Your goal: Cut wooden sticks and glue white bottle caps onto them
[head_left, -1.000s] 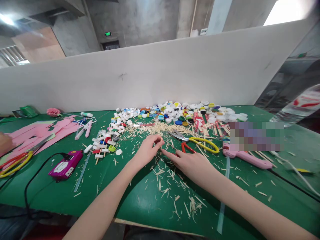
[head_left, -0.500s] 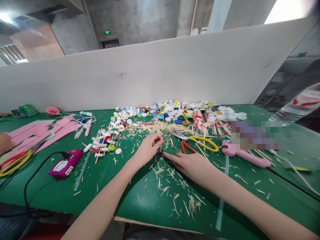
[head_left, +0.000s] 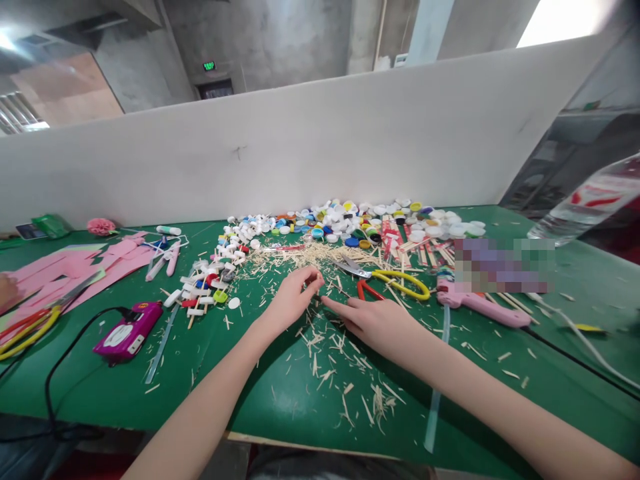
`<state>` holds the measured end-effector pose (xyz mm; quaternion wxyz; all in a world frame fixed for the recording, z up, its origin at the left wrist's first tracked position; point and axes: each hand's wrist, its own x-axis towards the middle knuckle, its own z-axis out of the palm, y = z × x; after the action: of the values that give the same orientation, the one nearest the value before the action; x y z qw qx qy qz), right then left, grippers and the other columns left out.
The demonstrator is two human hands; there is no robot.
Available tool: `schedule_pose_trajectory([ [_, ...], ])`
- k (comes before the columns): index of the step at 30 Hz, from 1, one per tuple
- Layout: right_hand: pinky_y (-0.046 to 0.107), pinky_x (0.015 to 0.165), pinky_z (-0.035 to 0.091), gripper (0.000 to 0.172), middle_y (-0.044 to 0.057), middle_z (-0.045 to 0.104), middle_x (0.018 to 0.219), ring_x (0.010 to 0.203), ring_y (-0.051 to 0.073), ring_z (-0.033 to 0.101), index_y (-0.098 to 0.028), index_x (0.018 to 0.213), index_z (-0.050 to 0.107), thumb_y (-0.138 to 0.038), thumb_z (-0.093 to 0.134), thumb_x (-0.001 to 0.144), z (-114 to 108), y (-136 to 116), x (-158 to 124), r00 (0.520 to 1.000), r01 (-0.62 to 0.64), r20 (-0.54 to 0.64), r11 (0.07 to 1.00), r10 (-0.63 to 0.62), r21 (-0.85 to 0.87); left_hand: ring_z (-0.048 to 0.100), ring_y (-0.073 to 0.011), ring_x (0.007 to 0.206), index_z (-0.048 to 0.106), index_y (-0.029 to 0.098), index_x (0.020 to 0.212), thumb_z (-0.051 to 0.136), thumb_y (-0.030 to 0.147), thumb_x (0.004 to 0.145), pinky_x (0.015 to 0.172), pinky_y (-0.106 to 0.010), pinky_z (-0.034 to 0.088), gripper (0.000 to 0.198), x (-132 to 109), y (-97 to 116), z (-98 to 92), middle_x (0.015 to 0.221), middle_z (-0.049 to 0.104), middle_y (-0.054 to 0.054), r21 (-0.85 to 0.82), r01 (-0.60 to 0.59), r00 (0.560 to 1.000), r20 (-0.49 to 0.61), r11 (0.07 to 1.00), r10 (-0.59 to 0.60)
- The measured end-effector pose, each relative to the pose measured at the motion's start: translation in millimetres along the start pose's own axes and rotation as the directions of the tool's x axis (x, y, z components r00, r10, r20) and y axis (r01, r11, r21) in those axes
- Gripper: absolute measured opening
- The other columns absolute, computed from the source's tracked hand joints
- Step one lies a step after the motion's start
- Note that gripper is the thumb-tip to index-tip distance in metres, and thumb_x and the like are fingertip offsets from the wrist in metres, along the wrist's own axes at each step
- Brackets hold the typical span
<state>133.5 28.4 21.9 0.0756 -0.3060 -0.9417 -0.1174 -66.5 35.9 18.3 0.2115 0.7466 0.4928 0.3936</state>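
Note:
My left hand [head_left: 296,293] is closed in a pinch above the green table [head_left: 280,407]. Between its thumb and fingertips is a short, thin piece that looks like a wooden stick, mostly covered by the fingers. My right hand [head_left: 377,321] lies low and palm down just to the right, index finger stretched out close to the left fingertips. Its other fingers are partly hidden beneath it. Just beyond this hand are a red-handled tool [head_left: 369,291], partly covered, and yellow-handled scissors [head_left: 400,281]. Wood slivers [head_left: 317,343] lie scattered under and around both hands.
Bottle caps [head_left: 345,220] pile along the white partition [head_left: 320,147]. Caps joined with sticks [head_left: 203,290] sit left. A pink glue gun [head_left: 480,308] and water bottle [head_left: 585,203] stand right. A purple box [head_left: 129,332], pink paper [head_left: 75,267] and another person's hand [head_left: 7,291] are left.
The view has shifted slightly, so the things on the table appear a little further left. Both hands remain close together, the left still pinched and the right index finger still stretched towards it.

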Motion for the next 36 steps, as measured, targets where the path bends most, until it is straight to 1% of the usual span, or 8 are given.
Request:
schedule_pose_trajectory([
  [8,0.026,0.046,0.021,0.048,0.003,0.064,0.076,0.058,0.012,0.057,-0.022,0.134,0.046,-0.018,0.045,0.086,-1,-5,0,0.996,-0.012,0.093,0.998,0.006,0.066,0.054,-0.0151,0.079,0.054,0.020,0.084,0.043,0.032,0.090,0.074,-0.026,0.041,0.017,-2,1,-0.3,0.084,0.060,0.000,-0.007,0.071,0.997,-0.024,0.997,-0.071],
  [13,0.026,0.047,0.022,0.045,0.002,0.063,0.077,0.057,0.012,0.056,-0.026,0.135,0.044,-0.023,0.039,0.091,5,2,-3,1.000,0.013,0.017,0.994,-0.015,0.107,0.054,-0.0163,0.080,0.054,0.021,0.085,0.041,0.034,0.091,0.071,-0.026,0.040,0.019,-2,4,-1.0,0.083,0.060,-0.001,0.025,0.086,0.996,-0.013,0.996,-0.086],
  [17,0.027,0.045,0.016,0.046,0.003,0.063,0.077,0.049,0.010,0.048,-0.024,0.136,0.043,-0.022,0.036,0.091,5,3,-3,0.999,0.016,-0.041,0.999,-0.015,0.028,0.055,-0.0167,0.082,0.055,0.021,0.086,0.041,0.034,0.091,0.072,-0.026,0.041,0.020,-1,2,-0.2,0.085,0.061,-0.001,0.027,0.079,0.997,-0.008,0.996,-0.079],
  [20,0.028,0.046,0.016,0.046,0.003,0.063,0.076,0.049,0.009,0.047,-0.023,0.134,0.046,-0.019,0.038,0.089,2,0,-1,1.000,0.019,-0.019,1.000,-0.019,0.016,0.055,-0.0163,0.082,0.056,0.021,0.087,0.042,0.032,0.091,0.074,-0.027,0.042,0.019,-1,0,0.9,0.085,0.061,-0.001,0.020,0.068,0.998,-0.011,0.997,-0.068],
  [25,0.027,0.047,0.019,0.045,0.003,0.064,0.076,0.055,0.012,0.054,-0.024,0.134,0.047,-0.022,0.041,0.089,1,-2,-1,0.998,-0.005,0.068,0.996,-0.001,0.088,0.055,-0.0160,0.082,0.056,0.021,0.087,0.042,0.032,0.091,0.076,-0.027,0.041,0.018,-2,1,0.3,0.085,0.060,-0.001,0.021,0.061,0.998,-0.013,0.998,-0.061],
  [27,0.027,0.047,0.018,0.045,0.002,0.064,0.077,0.056,0.012,0.054,-0.025,0.134,0.046,-0.023,0.041,0.089,2,-1,-2,0.998,-0.003,0.062,0.996,-0.003,0.091,0.054,-0.0160,0.082,0.055,0.021,0.087,0.042,0.032,0.092,0.076,-0.027,0.041,0.018,-2,1,-0.3,0.084,0.060,0.000,0.018,0.059,0.998,-0.008,0.998,-0.059],
  [32,0.028,0.045,0.013,0.048,0.004,0.064,0.081,0.051,0.010,0.050,-0.024,0.136,0.043,-0.018,0.040,0.089,-1,-2,0,1.000,-0.014,0.000,0.999,0.014,-0.036,0.054,-0.0153,0.083,0.055,0.021,0.089,0.041,0.030,0.092,0.077,-0.026,0.040,0.018,-1,-1,0.7,0.087,0.059,0.000,0.008,0.027,1.000,-0.011,1.000,-0.027],
  [36,0.028,0.045,0.014,0.047,0.003,0.064,0.078,0.051,0.011,0.050,-0.024,0.136,0.044,-0.022,0.042,0.089,-5,-2,2,0.999,-0.023,0.024,1.000,0.023,-0.015,0.054,-0.0150,0.083,0.055,0.021,0.088,0.040,0.029,0.093,0.077,-0.026,0.041,0.018,-1,-1,3.1,0.088,0.059,-0.001,0.003,0.006,1.000,-0.009,1.000,-0.006],
])
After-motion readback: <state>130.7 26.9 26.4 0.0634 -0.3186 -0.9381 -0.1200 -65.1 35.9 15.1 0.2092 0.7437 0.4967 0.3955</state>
